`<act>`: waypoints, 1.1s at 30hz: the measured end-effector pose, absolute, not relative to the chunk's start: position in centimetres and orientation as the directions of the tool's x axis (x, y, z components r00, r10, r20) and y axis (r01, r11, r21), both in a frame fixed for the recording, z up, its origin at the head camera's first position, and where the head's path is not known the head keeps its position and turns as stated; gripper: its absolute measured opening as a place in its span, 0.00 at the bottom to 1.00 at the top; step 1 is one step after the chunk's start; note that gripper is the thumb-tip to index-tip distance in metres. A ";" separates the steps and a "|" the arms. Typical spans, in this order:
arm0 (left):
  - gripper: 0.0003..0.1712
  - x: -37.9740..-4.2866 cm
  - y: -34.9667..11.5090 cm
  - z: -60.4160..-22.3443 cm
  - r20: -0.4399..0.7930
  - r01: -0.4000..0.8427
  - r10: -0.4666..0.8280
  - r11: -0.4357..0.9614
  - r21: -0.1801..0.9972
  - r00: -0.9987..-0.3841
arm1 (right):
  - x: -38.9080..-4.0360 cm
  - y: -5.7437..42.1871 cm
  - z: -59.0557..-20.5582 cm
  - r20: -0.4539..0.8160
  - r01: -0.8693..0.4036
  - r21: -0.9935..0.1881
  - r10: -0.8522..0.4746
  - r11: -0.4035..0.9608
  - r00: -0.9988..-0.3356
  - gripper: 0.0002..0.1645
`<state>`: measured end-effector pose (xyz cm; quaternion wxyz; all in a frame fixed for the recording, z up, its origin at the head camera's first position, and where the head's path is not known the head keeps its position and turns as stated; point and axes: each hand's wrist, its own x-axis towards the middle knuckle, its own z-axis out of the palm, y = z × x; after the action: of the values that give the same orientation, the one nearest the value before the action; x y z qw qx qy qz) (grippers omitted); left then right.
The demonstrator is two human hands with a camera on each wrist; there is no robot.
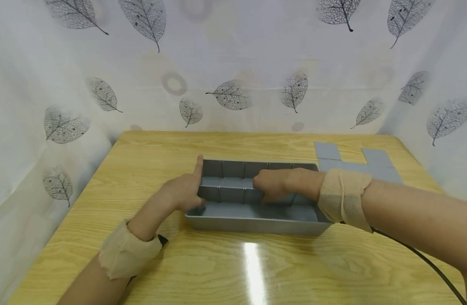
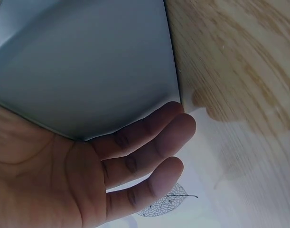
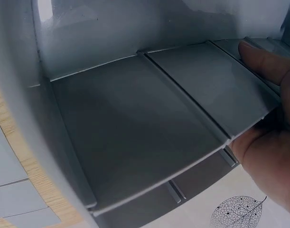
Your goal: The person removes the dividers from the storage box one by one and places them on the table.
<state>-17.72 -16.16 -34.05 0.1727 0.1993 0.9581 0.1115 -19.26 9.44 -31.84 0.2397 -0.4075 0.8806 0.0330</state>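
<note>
A long grey storage box (image 1: 256,225) stands on the table, split lengthwise by a grey divider (image 1: 231,195) with narrow upright slots along its sides. At the box's left end, my left hand (image 1: 181,192) holds the end wall, thumb over the rim and index finger stretched toward the back corner. In the left wrist view, its other fingers (image 2: 154,142) lie along the grey outer surface. My right hand (image 1: 275,182) reaches into the box and pinches the divider's top edge; in the right wrist view its thumb (image 3: 266,61) lies against one face, with the other fingers hidden behind.
Several flat grey plates (image 1: 355,168) lie on the wooden table (image 1: 203,258) behind the right forearm, at the back right. A leaf-printed curtain (image 1: 233,51) surrounds the back and sides. A black cable (image 1: 420,254) runs from the right wrist.
</note>
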 end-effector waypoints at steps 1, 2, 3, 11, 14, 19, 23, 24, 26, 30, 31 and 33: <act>0.72 -17.7 -16.2 -34.0 -0.285 0.343 0.417 0.898 0.276 -0.863 | -19.3 9.4 -31.8 -0.450 -0.731 -0.139 -0.700 0.668 -0.554 0.11; 0.72 -17.7 -16.2 -34.0 -0.283 0.345 0.416 0.899 0.269 -0.864 | -19.3 9.4 -31.7 -0.449 -0.731 -0.143 -0.702 0.668 -0.553 0.10; 0.71 -17.7 -16.3 -34.0 -0.283 0.347 0.415 0.901 0.262 -0.864 | -19.3 9.4 -31.7 -0.454 -0.726 -0.145 -0.697 0.672 -0.555 0.10; 0.67 -18.7 -18.3 -33.5 -0.224 0.435 0.523 0.832 0.346 -0.822 | -19.4 9.4 -31.5 -0.466 -0.716 -0.138 -0.683 0.685 -0.563 0.10; 0.68 -19.1 -18.9 -33.6 -0.250 0.409 0.536 0.811 0.419 -0.806 | -19.4 9.5 -31.4 -0.461 -0.725 -0.132 -0.689 0.676 -0.559 0.12; 0.69 -19.3 -18.9 -33.9 -0.297 0.370 0.525 0.815 0.446 -0.798 | -19.4 9.7 -31.0 -0.443 -0.727 -0.121 -0.693 0.675 -0.569 0.13; 0.67 -19.4 -18.9 -34.0 -0.301 0.363 0.524 0.813 0.456 -0.797 | -19.4 9.8 -30.2 -0.436 -0.722 -0.125 -0.691 0.680 -0.576 0.12; 0.67 -19.4 -18.9 -34.0 -0.304 0.359 0.525 0.811 0.461 -0.795 | -19.5 9.8 -30.0 -0.434 -0.725 -0.128 -0.695 0.677 -0.573 0.11; 0.67 -19.5 -18.9 -34.1 -0.308 0.356 0.527 0.809 0.468 -0.792 | -19.5 9.8 -29.5 -0.436 -0.722 -0.127 -0.692 0.680 -0.575 0.11; 0.69 -19.4 -18.8 -34.3 -0.304 0.354 0.529 0.804 0.478 -0.792 | -19.4 9.7 -28.4 -0.441 -0.720 -0.104 -0.680 0.687 -0.585 0.11; 0.70 -19.4 -18.8 -34.4 -0.304 0.353 0.529 0.804 0.479 -0.792 | -19.4 9.7 -28.0 -0.447 -0.714 -0.101 -0.673 0.693 -0.590 0.11; 0.70 -19.4 -18.8 -34.5 -0.296 0.357 0.534 0.798 0.485 -0.792 | -19.4 9.7 -27.2 -0.451 -0.707 -0.105 -0.667 0.699 -0.593 0.10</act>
<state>-19.39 -18.82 -34.48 0.2139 0.2411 0.9238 0.2066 -19.41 9.67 -27.20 0.2346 -0.3855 0.8914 0.0425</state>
